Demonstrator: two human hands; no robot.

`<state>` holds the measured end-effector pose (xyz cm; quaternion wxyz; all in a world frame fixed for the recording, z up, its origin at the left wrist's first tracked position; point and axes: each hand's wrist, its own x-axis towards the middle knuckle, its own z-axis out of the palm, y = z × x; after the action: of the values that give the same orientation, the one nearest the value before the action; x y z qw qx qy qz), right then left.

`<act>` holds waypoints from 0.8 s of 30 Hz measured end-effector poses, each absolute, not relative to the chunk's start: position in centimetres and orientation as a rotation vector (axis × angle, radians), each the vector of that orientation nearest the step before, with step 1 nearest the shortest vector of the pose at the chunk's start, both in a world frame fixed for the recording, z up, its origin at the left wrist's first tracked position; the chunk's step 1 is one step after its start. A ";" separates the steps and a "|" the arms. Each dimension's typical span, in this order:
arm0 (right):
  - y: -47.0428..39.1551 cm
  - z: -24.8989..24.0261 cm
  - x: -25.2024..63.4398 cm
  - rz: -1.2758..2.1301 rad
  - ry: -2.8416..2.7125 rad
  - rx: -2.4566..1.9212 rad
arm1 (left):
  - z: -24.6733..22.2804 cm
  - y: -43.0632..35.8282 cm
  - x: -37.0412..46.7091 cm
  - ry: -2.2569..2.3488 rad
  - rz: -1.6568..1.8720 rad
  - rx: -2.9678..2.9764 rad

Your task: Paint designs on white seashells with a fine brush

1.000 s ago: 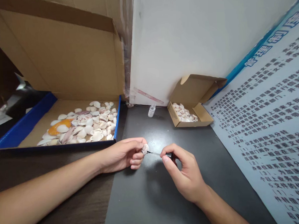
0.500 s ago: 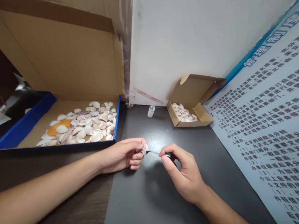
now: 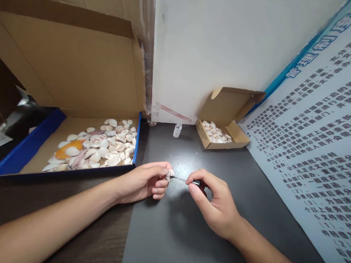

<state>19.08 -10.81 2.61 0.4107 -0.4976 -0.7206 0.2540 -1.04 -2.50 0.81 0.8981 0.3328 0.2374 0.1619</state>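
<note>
Between the thumb and fingers of my left hand [image 3: 150, 181] is a small pale, speckled seashell [image 3: 170, 175]. My right hand [image 3: 212, 196] pinches the black cap of a thin brush applicator [image 3: 196, 182], its stem pointing left. The dark brush tip meets the shell's face. Behind the hands, an uncapped small clear glass bottle [image 3: 177, 130] with a white label stands upright on the dark grey mat [image 3: 157, 234].
On the left, an open blue-edged cardboard box [image 3: 138, 139] holds many white shells and an orange one. A smaller open cardboard box [image 3: 239, 134] with shells stands back right. A printed poster [image 3: 320, 139] slopes along the right, and a white panel [image 3: 212, 47] rises behind.
The brush tip has shifted slightly left, further onto the shell's face, and my right hand has moved a little with it. The shell has turned slightly; the boxes and bottle are unmoved.
</note>
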 end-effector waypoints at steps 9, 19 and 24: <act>-10.6 2.6 19.0 0.669 -1.820 -1.282 | 0.9 -2.5 -1.0 0.492 0.333 0.695; -10.8 2.7 19.0 0.673 -1.822 -1.292 | 0.9 -2.5 -1.0 0.502 0.335 0.687; -10.8 2.8 19.0 0.665 -1.818 -1.282 | 0.9 -2.5 -1.0 0.499 0.333 0.687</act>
<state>18.95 -10.77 2.77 0.3987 -0.5064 -0.7181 0.2626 -1.03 -2.52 0.88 0.8978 0.3317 0.2411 0.1607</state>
